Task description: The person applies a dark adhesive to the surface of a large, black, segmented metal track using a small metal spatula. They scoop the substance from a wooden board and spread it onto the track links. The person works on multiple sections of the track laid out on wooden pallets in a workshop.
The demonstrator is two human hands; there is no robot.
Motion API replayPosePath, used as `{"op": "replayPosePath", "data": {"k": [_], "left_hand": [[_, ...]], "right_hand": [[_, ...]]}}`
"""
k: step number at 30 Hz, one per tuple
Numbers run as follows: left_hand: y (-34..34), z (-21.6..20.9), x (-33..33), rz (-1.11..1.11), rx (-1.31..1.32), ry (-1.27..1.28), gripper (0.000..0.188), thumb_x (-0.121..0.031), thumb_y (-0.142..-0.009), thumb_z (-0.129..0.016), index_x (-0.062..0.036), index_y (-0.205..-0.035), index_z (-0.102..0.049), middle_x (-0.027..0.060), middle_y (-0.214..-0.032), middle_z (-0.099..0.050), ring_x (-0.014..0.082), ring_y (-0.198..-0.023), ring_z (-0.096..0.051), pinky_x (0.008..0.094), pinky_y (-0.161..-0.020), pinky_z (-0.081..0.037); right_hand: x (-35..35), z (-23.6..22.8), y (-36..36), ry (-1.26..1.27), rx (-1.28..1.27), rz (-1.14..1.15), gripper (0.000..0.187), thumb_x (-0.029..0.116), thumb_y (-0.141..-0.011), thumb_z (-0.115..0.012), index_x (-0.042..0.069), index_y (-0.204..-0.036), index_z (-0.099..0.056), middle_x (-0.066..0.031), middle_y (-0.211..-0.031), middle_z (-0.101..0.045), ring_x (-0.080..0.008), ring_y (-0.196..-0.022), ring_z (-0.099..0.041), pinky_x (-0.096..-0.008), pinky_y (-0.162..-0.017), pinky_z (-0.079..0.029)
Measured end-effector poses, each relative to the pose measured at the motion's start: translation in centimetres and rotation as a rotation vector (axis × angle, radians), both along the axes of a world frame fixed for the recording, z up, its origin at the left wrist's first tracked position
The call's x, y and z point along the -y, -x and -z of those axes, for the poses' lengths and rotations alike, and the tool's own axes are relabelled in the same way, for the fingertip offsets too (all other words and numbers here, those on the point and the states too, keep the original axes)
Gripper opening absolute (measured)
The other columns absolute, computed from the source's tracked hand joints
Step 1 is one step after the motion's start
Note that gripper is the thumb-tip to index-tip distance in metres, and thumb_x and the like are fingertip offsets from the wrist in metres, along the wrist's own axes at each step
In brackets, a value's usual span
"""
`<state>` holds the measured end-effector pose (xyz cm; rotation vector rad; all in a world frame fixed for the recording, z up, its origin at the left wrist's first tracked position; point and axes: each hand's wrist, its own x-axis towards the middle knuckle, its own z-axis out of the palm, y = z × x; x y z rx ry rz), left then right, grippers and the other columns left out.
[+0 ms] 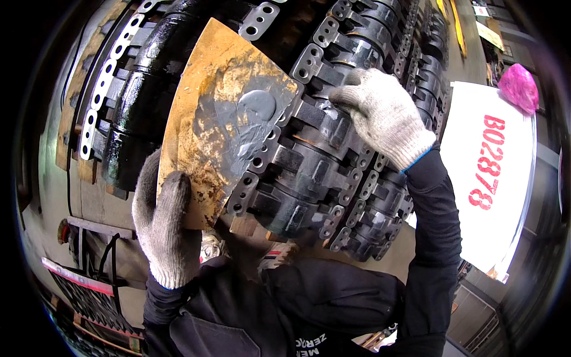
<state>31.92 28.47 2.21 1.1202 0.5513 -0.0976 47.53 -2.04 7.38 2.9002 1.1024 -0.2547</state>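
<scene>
My left hand (168, 232), in a knitted white work glove, grips the lower left edge of a flat tan board (184, 134) with its thumb on top. The board is tilted over the black parts, stained, and smeared with grey paste (257, 106), with one thick round dab. My right hand (388, 116), gloved as well, is bent with its fingers drawn together at a black steel track-chain link (324, 122). A small pale smear shows on the link by the fingertips. Whatever those fingers hold, if anything, is hidden.
More black track chains with holed end plates (125, 44) lie to the left and right, partly on wooden beams (74, 122). A white sheet with red printing (476, 172) stands at the right, a pink bundle (518, 88) at its top corner. A black rack (89, 285) is lower left.
</scene>
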Motion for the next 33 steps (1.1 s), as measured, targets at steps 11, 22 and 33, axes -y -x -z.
{"op": "replayPosePath", "data": {"k": [11,22,33], "left_hand": [[-0.8,-1.2,0.5,-0.089,-0.018,0.061,0.052,-0.011,-0.095,-0.068,0.0072,-0.140,-0.049,0.0177,-0.126,-0.063,0.0228,-0.113,-0.063,0.0367,-0.101,-0.050],[-0.4,-1.0,0.3,-0.023,-0.041,0.026,0.050,-0.019,-0.098,-0.065,0.0067,-0.139,-0.053,0.0158,-0.143,-0.053,0.0236,-0.126,-0.059,0.0364,-0.106,-0.049],[-0.2,-0.9,0.5,-0.007,-0.015,-0.058,0.050,-0.020,-0.099,-0.063,0.0067,-0.139,-0.052,0.0154,-0.142,-0.054,0.0241,-0.123,-0.060,0.0362,-0.103,-0.051]], "right_hand": [[0.9,-0.2,0.4,-0.014,-0.020,0.017,0.029,0.005,-0.081,-0.064,0.012,-0.105,-0.078,-0.0137,-0.098,-0.067,-0.0342,-0.096,-0.065,-0.0452,-0.090,-0.053],[1.2,-0.9,0.9,-0.087,-0.085,0.015,0.031,0.003,-0.078,-0.064,0.012,-0.105,-0.077,-0.0118,-0.101,-0.067,-0.0341,-0.097,-0.064,-0.0454,-0.088,-0.052],[2.8,-0.3,1.2,-0.167,-0.179,0.058,0.039,0.000,-0.076,-0.062,0.012,-0.110,-0.077,-0.0149,-0.106,-0.068,-0.0364,-0.099,-0.063,-0.0456,-0.092,-0.052]]}}
